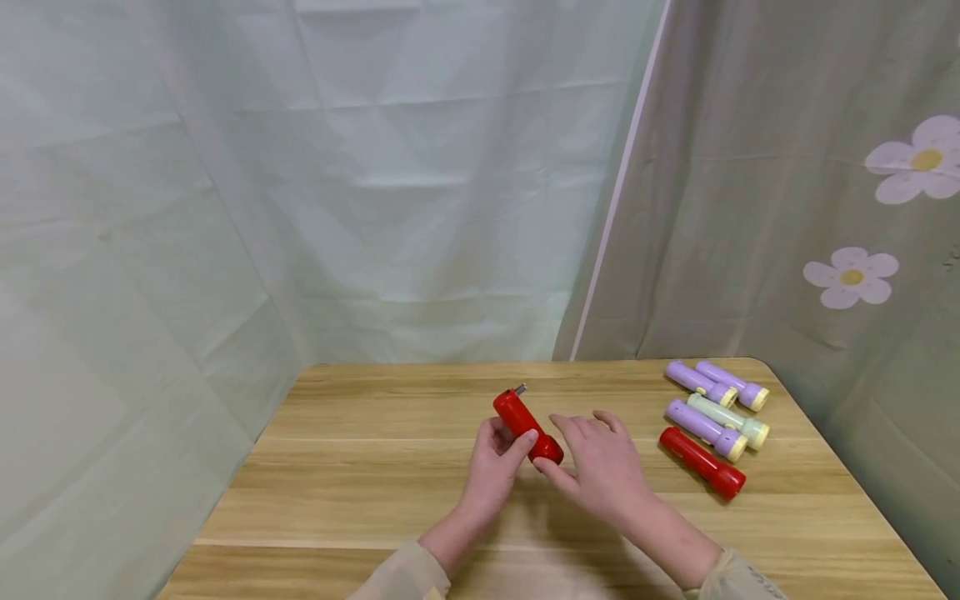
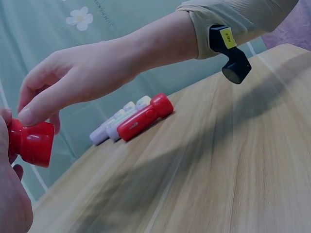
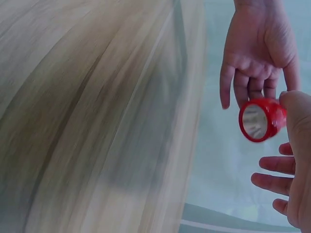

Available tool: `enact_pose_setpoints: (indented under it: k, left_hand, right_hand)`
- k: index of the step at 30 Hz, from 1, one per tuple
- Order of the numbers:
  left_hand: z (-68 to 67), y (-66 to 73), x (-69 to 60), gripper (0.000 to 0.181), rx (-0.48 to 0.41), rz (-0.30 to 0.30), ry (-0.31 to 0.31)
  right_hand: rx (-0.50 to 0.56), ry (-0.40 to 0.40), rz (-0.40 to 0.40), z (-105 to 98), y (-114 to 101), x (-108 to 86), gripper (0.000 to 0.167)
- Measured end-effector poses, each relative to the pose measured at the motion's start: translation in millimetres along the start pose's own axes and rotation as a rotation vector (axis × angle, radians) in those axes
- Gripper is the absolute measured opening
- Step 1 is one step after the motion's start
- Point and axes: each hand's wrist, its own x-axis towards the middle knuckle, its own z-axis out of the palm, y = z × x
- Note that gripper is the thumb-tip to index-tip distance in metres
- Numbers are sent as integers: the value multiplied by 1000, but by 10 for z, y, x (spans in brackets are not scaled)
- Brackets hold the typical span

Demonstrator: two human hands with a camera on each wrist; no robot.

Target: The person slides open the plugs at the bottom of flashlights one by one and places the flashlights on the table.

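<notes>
My left hand (image 1: 491, 467) holds a red flashlight (image 1: 525, 425) above the table, with the thumb laid along its body. A small metal piece (image 1: 521, 388) sticks out of the flashlight's tail end. In the right wrist view the flashlight's lens (image 3: 254, 121) shows a silvery reflector inside a red rim. My right hand (image 1: 603, 467) is beside the flashlight's head, its fingers spread and not wrapped round it. In the left wrist view the right thumb (image 2: 41, 104) is at the flashlight's neck; whether it touches cannot be told.
Another red flashlight (image 1: 701, 462) lies at the right of the wooden table (image 1: 360, 475). Beyond it lie several purple flashlights (image 1: 705, 427) and one pale green flashlight (image 1: 723, 419). Curtains (image 1: 450, 208) hang behind the table. A black camera mount (image 2: 231, 53) sits on the right sleeve.
</notes>
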Motion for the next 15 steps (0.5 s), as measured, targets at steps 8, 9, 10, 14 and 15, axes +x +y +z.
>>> enact_pose_setpoints:
  k: [8, 9, 10, 14, 15]
  left_hand:
    - [-106, -8, 17, 47, 23, 13, -7]
    - [-124, -5, 20, 46, 32, 10, -3]
    - [-144, -4, 25, 45, 41, 3, 1]
    - [-234, 9, 41, 45, 65, -27, -4]
    - [-260, 7, 46, 45, 70, -35, -6]
  right_hand:
    - [-39, -16, -35, -42, 173, -107, 68]
    - [-50, -20, -40, -42, 204, -123, 69]
    - [-56, -24, -46, -42, 233, -139, 70]
    - [-94, -31, -62, -37, 350, -197, 72]
    - [-101, -34, -64, -36, 375, -210, 73]
